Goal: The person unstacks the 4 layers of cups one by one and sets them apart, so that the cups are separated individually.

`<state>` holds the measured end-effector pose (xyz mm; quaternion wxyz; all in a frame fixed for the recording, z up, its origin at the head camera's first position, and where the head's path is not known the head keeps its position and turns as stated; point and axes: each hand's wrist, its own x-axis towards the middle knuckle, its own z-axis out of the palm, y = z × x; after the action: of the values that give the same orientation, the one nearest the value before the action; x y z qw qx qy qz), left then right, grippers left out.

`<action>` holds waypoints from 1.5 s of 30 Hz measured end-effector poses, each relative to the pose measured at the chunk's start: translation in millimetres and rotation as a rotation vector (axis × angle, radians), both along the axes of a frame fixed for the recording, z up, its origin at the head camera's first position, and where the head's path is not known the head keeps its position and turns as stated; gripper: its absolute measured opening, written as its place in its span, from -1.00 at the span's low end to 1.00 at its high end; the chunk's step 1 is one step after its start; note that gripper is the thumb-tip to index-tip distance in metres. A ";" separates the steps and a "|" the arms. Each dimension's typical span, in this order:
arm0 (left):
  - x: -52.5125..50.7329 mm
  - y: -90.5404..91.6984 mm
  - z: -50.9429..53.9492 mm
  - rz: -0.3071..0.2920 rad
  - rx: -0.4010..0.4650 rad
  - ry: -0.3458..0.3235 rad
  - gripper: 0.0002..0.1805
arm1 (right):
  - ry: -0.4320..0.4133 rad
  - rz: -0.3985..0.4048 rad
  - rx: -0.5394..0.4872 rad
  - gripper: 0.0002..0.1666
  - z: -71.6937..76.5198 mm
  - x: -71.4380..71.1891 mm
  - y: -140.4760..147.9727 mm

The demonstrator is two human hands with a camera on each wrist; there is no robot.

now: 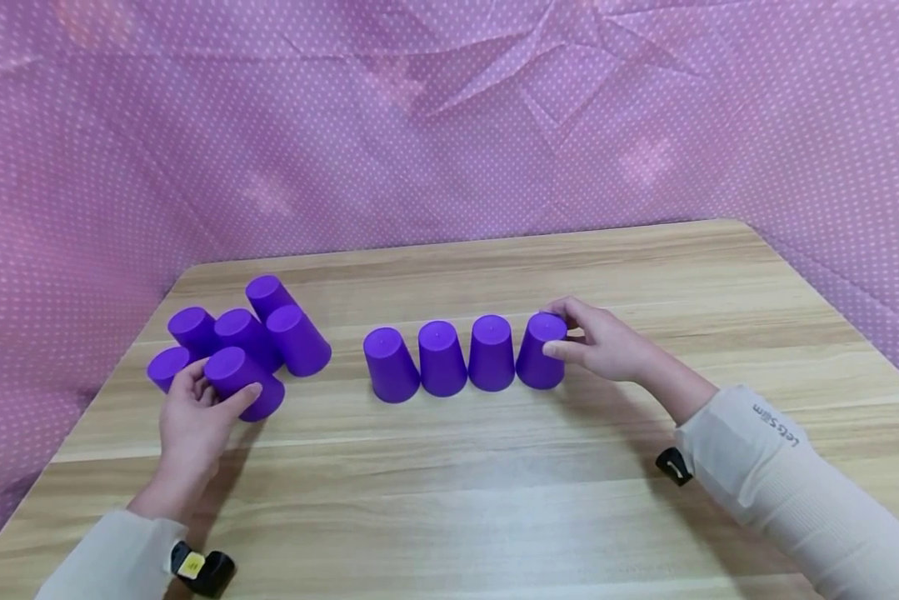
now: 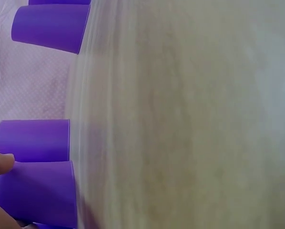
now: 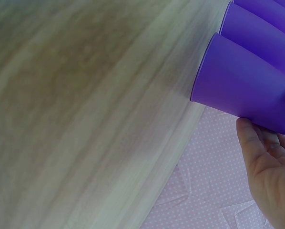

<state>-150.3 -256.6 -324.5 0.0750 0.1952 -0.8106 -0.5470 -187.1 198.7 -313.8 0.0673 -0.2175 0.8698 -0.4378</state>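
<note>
On the left of the table, my left hand (image 1: 188, 429) grips an upside-down purple cup (image 1: 248, 387) between thumb and fingers. This cup is at the front of a close cluster of several like cups (image 1: 297, 340). To the right, several more inverted purple cups (image 1: 442, 362) stand side by side in a row. My right hand (image 1: 606, 346) holds the row's right-end cup (image 1: 536, 360), thumb in front and fingers behind. In the right wrist view that cup (image 3: 242, 81) stands rim down, fingertips near its base. The left wrist view shows the left thumb (image 2: 2, 163) on its cup.
The cups stand on a light wood-grain table (image 1: 449, 483). Pink dotted cloth (image 1: 449, 142) hangs behind the table and along its sides. A gap of bare wood lies between the cluster and the row.
</note>
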 end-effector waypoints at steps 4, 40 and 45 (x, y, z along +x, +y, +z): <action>-2.0 1.4 3.6 0.028 0.008 0.047 -0.19 | 0.004 -0.003 0.001 -0.57 0.1 -0.1 -0.4; -3.3 60.1 21.3 -0.093 0.231 0.587 -0.58 | 0.003 -0.014 -0.005 -0.55 -1.6 -0.5 -0.6; -4.0 66.3 15.0 -0.181 0.173 0.454 -0.51 | -0.002 -0.007 -0.006 -0.54 -1.7 -1.6 -1.6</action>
<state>-154.4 -190.3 -309.5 0.1889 -0.0001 -0.7373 -0.6487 -188.7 197.1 -315.5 0.0659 -0.2144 0.8692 -0.4407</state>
